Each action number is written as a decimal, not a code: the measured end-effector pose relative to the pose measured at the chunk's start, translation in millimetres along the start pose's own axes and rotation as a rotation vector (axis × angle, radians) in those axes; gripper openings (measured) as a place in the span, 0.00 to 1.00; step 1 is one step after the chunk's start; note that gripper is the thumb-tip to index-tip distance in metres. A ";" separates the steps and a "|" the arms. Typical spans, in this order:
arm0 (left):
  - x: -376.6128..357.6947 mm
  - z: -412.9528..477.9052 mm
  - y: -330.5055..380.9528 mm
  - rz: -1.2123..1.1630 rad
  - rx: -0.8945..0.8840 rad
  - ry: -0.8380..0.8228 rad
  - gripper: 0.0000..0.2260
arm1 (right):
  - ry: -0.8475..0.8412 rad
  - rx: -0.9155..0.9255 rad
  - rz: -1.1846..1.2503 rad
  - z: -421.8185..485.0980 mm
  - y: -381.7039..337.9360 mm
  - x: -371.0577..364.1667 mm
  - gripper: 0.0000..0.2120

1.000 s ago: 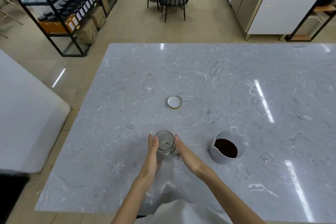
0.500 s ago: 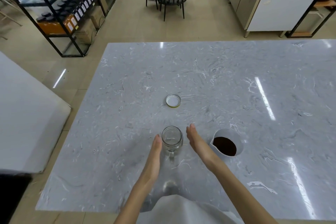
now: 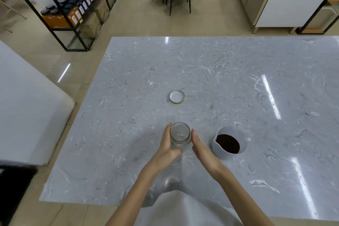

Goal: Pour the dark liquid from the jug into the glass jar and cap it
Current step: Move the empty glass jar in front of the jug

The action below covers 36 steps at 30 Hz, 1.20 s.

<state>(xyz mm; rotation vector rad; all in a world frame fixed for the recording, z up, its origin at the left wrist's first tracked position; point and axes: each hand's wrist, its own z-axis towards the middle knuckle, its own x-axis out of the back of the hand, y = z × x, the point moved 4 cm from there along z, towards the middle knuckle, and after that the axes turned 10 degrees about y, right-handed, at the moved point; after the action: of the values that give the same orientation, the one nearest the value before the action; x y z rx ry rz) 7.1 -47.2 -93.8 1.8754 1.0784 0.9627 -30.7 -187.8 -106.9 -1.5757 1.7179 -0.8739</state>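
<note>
Bright, even overhead light is filling the room. Long white strips of glare are lying on the polished bench [image 3: 238, 79], well to the right of the right hand [image 3: 202, 149] and far beyond it, and another is streaking the floor [image 3: 63, 72] well left of the left hand [image 3: 167, 147]. Soft shadows are pooling just beneath both hands. The left hand is smearing slightly (motion blur). Straight lines are bowing at the frame's edges, where detail is softening.

No readable text (shelf labels blurred).
</note>
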 end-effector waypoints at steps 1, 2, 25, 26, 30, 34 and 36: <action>-0.9 4.9 5.2 0.037 -0.007 -0.011 0.42 | -0.005 -0.008 0.002 -5.4 2.1 1.3 0.19; -1.4 9.5 11.2 0.079 -0.021 -0.019 0.42 | -0.011 -0.013 0.000 -10.2 6.3 4.7 0.25; -18.1 36.9 -21.9 0.310 -0.367 0.314 0.43 | 0.129 0.157 0.024 2.5 -19.6 -4.8 0.28; -19.0 37.9 -22.4 0.308 -0.379 0.320 0.43 | 0.126 0.163 0.022 1.8 -19.7 -4.1 0.28; -17.9 40.3 -23.9 0.305 -0.409 0.292 0.41 | 0.109 0.196 -0.024 -7.8 -27.6 4.1 0.28; -16.3 43.1 -22.8 0.340 -0.411 0.279 0.43 | 0.165 0.426 -0.051 -39.3 -54.5 43.2 0.22; -17.6 44.0 -22.0 0.338 -0.400 0.273 0.43 | 0.309 0.531 -0.022 -57.2 -67.5 76.8 0.17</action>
<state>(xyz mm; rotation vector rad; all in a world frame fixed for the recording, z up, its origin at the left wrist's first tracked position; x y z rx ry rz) 31.8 -65.5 -136.1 1.6477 0.6569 1.5402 -44.8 -265.4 -20.3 -1.1459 1.4917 -1.5029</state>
